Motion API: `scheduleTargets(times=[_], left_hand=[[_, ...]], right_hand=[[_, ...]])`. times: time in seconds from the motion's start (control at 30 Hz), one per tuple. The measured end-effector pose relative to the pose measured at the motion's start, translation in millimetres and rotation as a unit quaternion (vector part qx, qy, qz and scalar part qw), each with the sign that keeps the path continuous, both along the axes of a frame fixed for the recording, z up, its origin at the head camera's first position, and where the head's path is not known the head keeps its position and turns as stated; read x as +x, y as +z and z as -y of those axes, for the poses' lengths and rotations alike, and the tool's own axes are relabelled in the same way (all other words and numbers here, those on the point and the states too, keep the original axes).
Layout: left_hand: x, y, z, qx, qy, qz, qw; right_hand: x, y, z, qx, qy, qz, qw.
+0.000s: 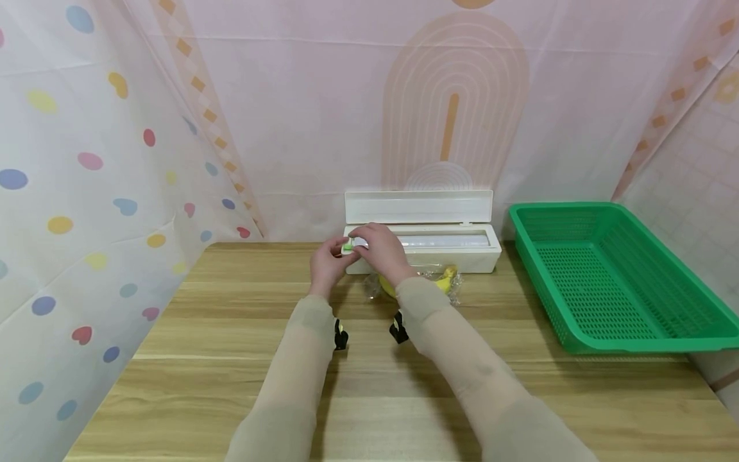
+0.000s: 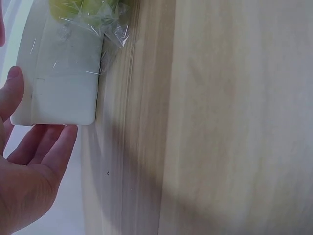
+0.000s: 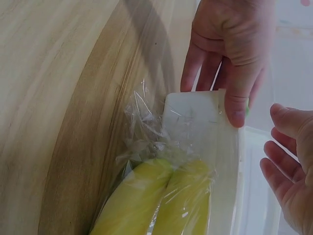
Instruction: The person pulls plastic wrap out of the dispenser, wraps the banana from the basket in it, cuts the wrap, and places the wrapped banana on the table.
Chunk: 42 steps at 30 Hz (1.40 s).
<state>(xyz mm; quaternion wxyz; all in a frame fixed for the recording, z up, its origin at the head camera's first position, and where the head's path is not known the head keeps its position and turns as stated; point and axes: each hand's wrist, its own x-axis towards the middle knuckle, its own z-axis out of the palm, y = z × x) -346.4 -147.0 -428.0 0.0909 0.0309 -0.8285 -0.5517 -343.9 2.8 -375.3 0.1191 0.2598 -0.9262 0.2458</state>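
A white cling film dispenser [image 1: 456, 262] stands at the back of the table, its lid [image 1: 418, 206] raised and a clear film roll [image 1: 447, 241] inside. My left hand [image 1: 326, 264] grips the dispenser's left end, thumb on the top edge and fingers against the end face, as the left wrist view shows. Close to the left thumb is a small green slider [image 1: 348, 246]. Above that end my right hand [image 3: 296, 156] hovers, fingers loosely bent and apart from the thumb, with nothing seen between them. Bananas [image 3: 137, 196] wrapped in clear film lie against the dispenser's front.
A green plastic basket [image 1: 568, 321] stands at the right of the wooden table [image 1: 231, 359]. A patterned cloth [image 1: 300, 128] hangs behind the dispenser and along the left side. Black wrist cameras [image 1: 340, 336] sit under the forearms.
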Motion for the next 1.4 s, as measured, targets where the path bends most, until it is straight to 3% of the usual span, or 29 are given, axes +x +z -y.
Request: scheduleTargets(times=[0.23,0.6,0.87,1.23,1.4], left_hand=[[-0.7,1.1,2.1,-0.027,-0.001,0.014,0.9995],[0.5,0.6,4.6,-0.007,-0.004,0.007,0.9999],[0.3,1.1,5.4,-0.034,0.004,0.013,0.9993],[-3.1,-1.7,4.5,-0.055,0.016,-0.005,0.9984],[-3.0,-2.1,3.4,-0.061,0.020,-0.012,0.9978]], right_hand=[[-3.7,-2.4,6.4,0.028,0.002,-0.001,1.000],[-7.0,-1.0,10.8,0.050,0.004,-0.016,0.999],[-10.1,-1.8,20.4,0.094,-0.004,-0.017,0.995],[-12.2,-2.7,28.1,0.150,-0.022,-0.060,0.987],[-12.5,-1.1,28.8,0.156,-0.025,-0.060,0.986]])
